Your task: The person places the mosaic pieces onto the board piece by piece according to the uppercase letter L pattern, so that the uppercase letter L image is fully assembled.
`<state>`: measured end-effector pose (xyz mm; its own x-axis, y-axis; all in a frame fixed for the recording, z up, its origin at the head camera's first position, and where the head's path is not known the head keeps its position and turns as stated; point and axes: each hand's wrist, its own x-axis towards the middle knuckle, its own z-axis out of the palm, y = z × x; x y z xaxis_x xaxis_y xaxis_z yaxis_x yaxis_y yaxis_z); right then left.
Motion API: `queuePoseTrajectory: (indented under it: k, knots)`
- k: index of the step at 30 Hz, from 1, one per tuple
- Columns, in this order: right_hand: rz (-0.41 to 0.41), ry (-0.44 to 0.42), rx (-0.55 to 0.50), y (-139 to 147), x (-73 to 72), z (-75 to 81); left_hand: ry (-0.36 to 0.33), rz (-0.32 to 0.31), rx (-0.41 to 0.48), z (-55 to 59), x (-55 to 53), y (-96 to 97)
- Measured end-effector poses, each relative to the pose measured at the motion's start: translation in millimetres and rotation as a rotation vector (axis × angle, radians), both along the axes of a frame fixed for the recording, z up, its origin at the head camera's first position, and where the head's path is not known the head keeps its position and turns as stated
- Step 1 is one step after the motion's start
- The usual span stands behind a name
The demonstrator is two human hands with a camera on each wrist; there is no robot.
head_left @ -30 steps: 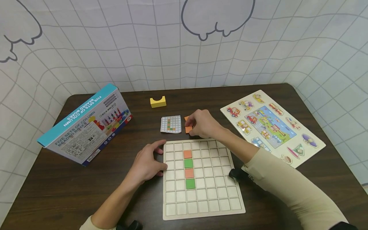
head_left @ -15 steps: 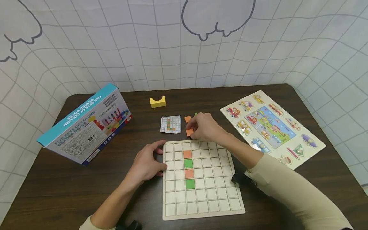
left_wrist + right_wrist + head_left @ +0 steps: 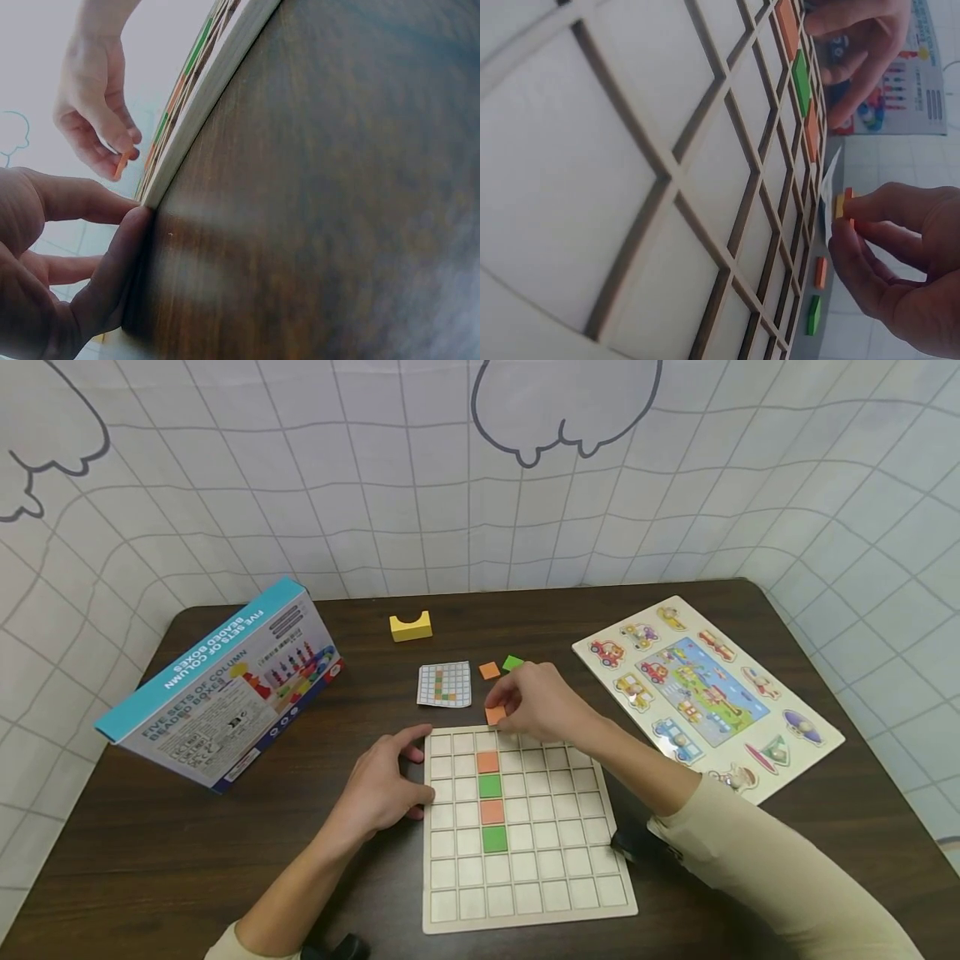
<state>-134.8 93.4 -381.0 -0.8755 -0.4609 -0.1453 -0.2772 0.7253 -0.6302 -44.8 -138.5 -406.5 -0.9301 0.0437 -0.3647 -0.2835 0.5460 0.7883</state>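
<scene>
My right hand (image 3: pixel 538 697) pinches an orange square tile (image 3: pixel 495 715) between thumb and fingers, just above the far edge of the wooden grid board (image 3: pixel 558 860). In the right wrist view that tile (image 3: pixel 849 204) stands on edge in the fingertips. The left hand (image 3: pixel 382 785) rests against the board's left edge, fingers and thumb touching its side. Two orange and two green tiles sit alternating in the board's third column, such as the green tile (image 3: pixel 494 839). Behind the board lie another orange tile (image 3: pixel 489 671) and a green tile (image 3: pixel 513 663).
A small pattern card (image 3: pixel 444 685) lies behind the board, with a yellow arched block (image 3: pixel 411 627) farther back. On the left stands a blue and white box (image 3: pixel 232 693). A picture puzzle board (image 3: pixel 708 693) lies at the right. A grid-patterned cloth backs the dark table (image 3: pixel 187 860).
My right hand has picked up the orange tile nearest the board and drawn slightly back toward the board, uncovering the green tile behind. The left hand stays at the board's edge.
</scene>
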Motion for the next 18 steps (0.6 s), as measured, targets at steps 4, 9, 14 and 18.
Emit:
queuePoseTrajectory:
  k: [4, 9, 14, 18]
  knots:
    - [-0.012, -0.017, 0.002, 1.4, 4.9, 0.5, -0.003, 0.001, -0.004, 0.0, 0.3, 0.0]
    - [-0.004, -0.026, -0.019, 3.5, 14.3, 4.7, -0.003, 0.000, -0.009, 0.0, 0.5, 0.3]
    - [-0.005, -0.046, -0.030, 5.4, 25.7, 9.2, 0.003, -0.001, -0.012, -0.1, 0.7, 0.8]
    - [-0.007, -0.067, -0.029, 5.8, 34.8, 11.6, 0.005, -0.001, -0.011, 0.0, 0.7, 1.1]
